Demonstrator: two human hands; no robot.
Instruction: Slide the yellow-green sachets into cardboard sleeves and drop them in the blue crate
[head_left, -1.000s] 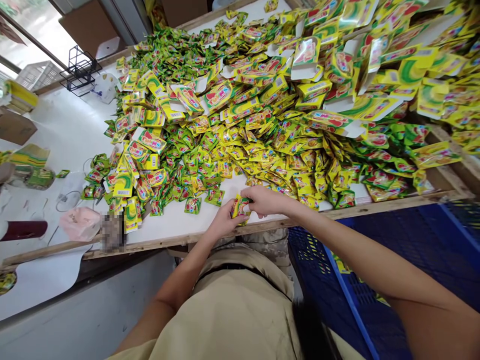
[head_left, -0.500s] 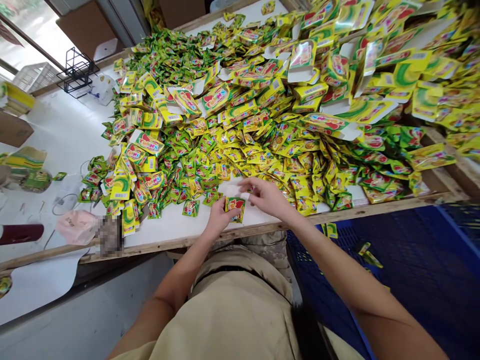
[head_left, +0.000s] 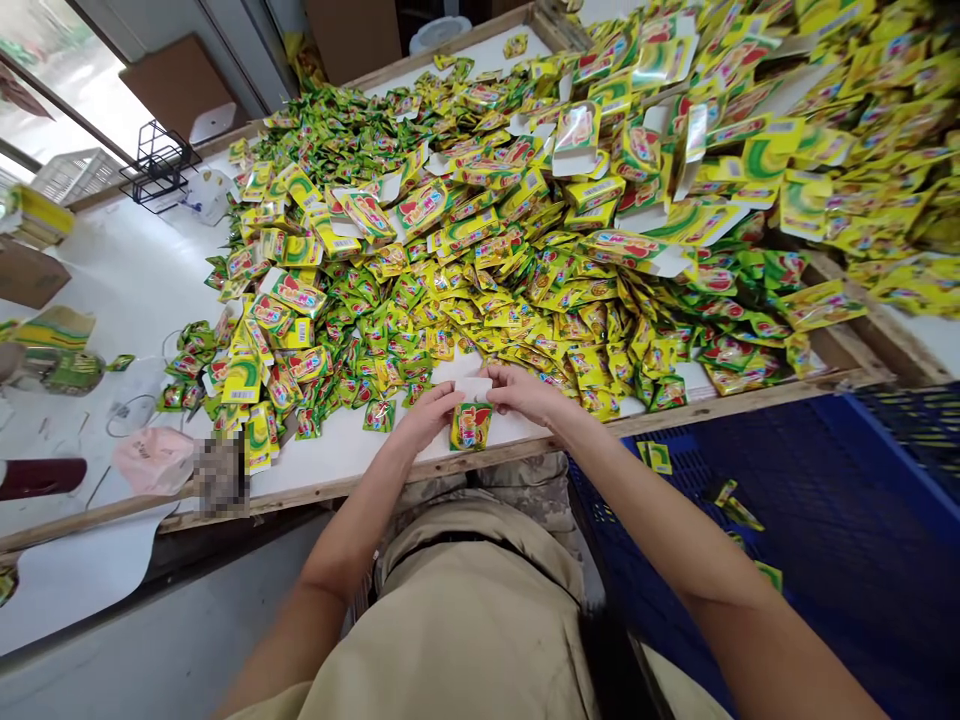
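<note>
Upright at the table's front edge is a small printed carton (head_left: pixel 470 427), red, green and yellow, with a white flap (head_left: pixel 472 387) raised at its top. My left hand (head_left: pixel 429 418) pinches its upper left corner. At the upper right, by the base of the flap, my right hand (head_left: pixel 527 394) grips it with thumb and fingers. Whether anything is inside the carton cannot be seen. Just beyond my hands, a heap of small yellow packets (head_left: pixel 510 310) and green packets (head_left: pixel 379 415) spreads over the white table.
Printed cartons (head_left: pixel 424 207), several with white flaps out, lie across the heap. A wooden rim (head_left: pixel 360 487) edges the table. To the left are a pink bag (head_left: pixel 154 460), a jar (head_left: pixel 71 370) and a black wire rack (head_left: pixel 159 165). A blue crate (head_left: pixel 787 480) stands below right.
My left hand has shifted from the carton's lower part to its upper left corner. My right hand has come down from above the flap onto the upper right corner. The view has turned slightly.
</note>
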